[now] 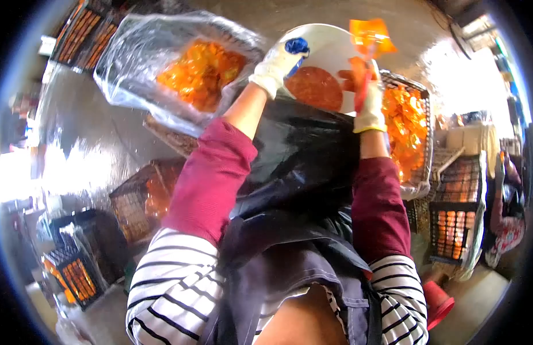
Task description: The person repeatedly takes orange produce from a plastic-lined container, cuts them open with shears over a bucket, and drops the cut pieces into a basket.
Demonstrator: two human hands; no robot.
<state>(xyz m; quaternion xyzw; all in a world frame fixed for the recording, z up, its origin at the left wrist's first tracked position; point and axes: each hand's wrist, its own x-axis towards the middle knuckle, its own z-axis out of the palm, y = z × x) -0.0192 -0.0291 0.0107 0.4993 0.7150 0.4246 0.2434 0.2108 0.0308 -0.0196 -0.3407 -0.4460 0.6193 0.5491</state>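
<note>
In the head view, my left hand [281, 64], in a white glove with blue fingers, is at the left rim of a white bucket [335, 35]. Its fingers are curled closed; what they hold, if anything, is hidden. A reddish-brown mass [315, 87] fills the bucket's bottom. My right hand [367, 98], in a pale glove with orange-red fingers, is over the bucket's right side, closed and blurred. A shiny orange packet [372, 38] extends from its fingertips. Right of it stands a crate [425, 121] of orange packets [405, 123].
At the left, a crate lined with clear plastic [128, 63] holds a heap of orange packets [203, 72]. Black crates [453, 230] stand at the lower right, and another crate [76, 276] at the lower left. A red bucket [438, 305] sits by my right side.
</note>
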